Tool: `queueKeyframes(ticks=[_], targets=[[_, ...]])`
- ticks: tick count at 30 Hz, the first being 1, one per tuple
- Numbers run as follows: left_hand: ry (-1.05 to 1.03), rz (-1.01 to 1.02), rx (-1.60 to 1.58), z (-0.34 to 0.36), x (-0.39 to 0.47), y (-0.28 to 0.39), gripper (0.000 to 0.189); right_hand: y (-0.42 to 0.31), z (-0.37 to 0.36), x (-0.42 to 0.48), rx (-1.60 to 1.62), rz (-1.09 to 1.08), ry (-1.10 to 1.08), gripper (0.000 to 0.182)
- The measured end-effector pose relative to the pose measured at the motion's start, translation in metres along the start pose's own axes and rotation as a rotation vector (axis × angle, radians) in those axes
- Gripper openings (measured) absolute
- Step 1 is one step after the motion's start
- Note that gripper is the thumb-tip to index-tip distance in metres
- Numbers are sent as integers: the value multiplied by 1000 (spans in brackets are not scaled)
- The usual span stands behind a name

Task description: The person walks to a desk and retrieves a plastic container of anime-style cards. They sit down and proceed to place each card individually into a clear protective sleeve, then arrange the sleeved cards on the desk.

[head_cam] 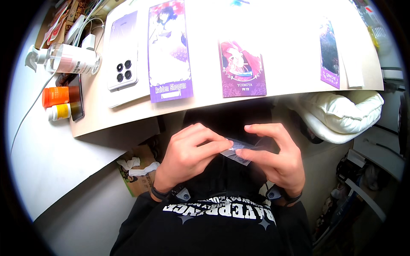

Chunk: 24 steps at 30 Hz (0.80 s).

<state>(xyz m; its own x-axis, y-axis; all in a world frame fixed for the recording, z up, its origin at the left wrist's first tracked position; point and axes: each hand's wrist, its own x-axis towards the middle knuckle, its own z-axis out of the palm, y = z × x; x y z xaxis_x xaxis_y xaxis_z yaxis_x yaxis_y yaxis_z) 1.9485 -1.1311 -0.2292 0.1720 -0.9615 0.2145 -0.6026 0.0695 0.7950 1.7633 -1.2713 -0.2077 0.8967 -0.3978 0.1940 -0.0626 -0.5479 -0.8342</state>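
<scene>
A small clear plastic sleeve or film [241, 156] is held over my lap, below the desk edge. My left hand [192, 153] pinches its left side between thumb and forefinger. The thumb of my right hand [280, 156] touches its right part, with the index finger raised well apart. The other right fingers are hidden behind, so their hold cannot be made out. On the desk ahead lie a tall purple-bordered illustrated card [170, 54] and a shorter purple card with a red-clad figure [244, 72]. A narrow dark illustrated card [330, 54] lies further right.
A smartphone [123, 51] lies face down at the desk's [134, 113] left. Beside it are a spray bottle [75, 59], an orange jar [56, 97], a yellow-labelled bottle [61, 112] and cables. A white cushion [349, 112] bulges below the right edge. Crumpled tissues [144, 169] lie on a printed cardboard box [141, 187].
</scene>
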Motion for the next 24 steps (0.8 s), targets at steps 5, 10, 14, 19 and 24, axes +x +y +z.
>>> queueKeyframes(ticks=[5, 10, 14, 19, 24], targets=[[4, 15, 12, 0, -1, -1, 28, -2, 2, 4, -45, 39, 29, 28], [5, -6, 8, 0, 0, 4, 29, 4, 6, 0, -62, 38, 76, 23], [4, -31, -23, 0, -1, 2, 31, 7, 11, 1, -81, 10, 74, 21], [-2, -36, -52, -2, 1, 3, 27, 6, 8, 2, -75, -46, 77, 20], [7, -50, -66, -5, 2, 4, 22, 2, -6, 0, -100, -70, 138, 20]])
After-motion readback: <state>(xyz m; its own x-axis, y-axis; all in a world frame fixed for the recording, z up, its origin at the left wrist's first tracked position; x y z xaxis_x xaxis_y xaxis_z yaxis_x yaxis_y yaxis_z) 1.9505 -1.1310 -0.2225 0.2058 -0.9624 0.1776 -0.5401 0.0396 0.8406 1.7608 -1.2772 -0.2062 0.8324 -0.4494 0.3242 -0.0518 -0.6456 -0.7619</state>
